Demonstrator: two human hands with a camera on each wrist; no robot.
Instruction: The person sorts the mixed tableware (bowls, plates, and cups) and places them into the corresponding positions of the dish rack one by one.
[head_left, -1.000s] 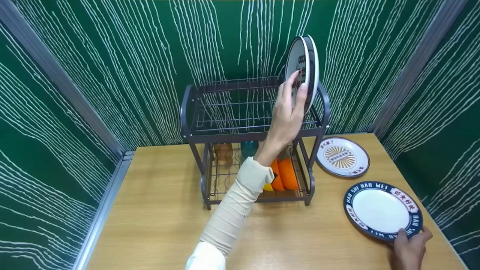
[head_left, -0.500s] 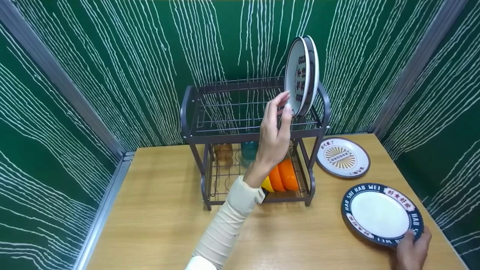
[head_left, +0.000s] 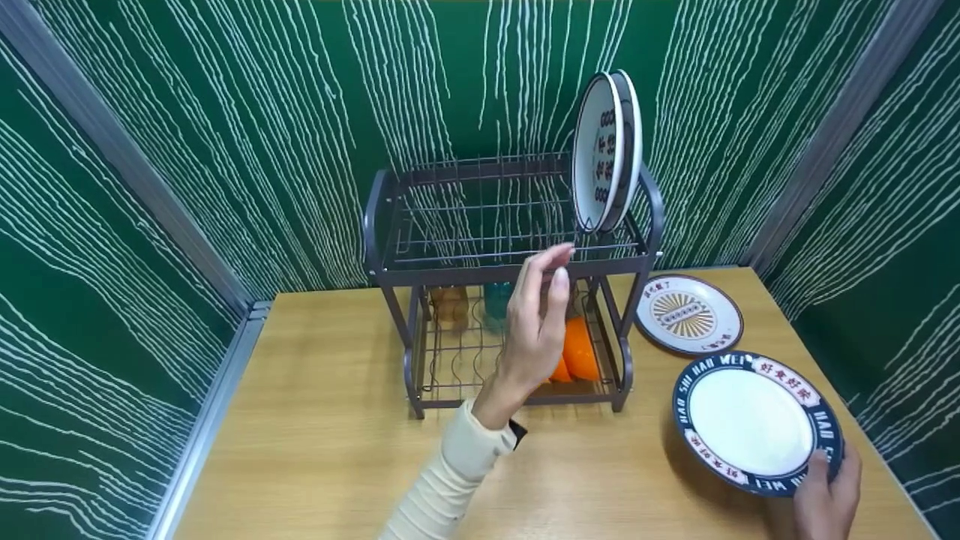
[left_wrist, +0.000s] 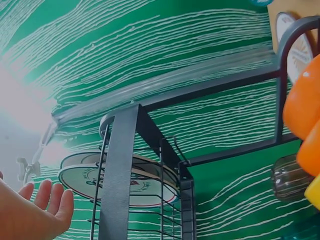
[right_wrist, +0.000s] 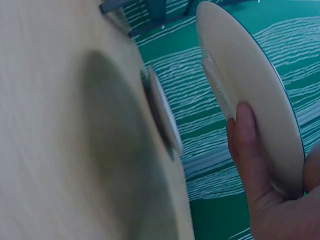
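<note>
My right hand (head_left: 827,491) grips the near right edge of a plate (head_left: 752,424) with a dark blue lettered rim, thumb on top and fingers beneath. In the right wrist view the plate's pale underside (right_wrist: 245,75) is lifted off the table, above its shadow. My left hand (head_left: 534,322) holds nothing; its fingers are loosely bent in front of the dark two-tier dish rack (head_left: 465,276). Two white plates (head_left: 598,154) stand on edge at the right end of the upper tier, apart from that hand. In the left wrist view the left hand (left_wrist: 37,212) is beside them.
A white plate with a sunburst pattern (head_left: 682,313) lies on the wooden table (head_left: 322,450) right of the rack. The lower tier holds orange bowls (head_left: 579,352), an amber glass (head_left: 448,306) and a teal glass (head_left: 496,300). Green walls enclose the table.
My left hand has drawn away from the standing plates, down toward me. The right hand has lifted the blue-rimmed plate and shifted it slightly left.
</note>
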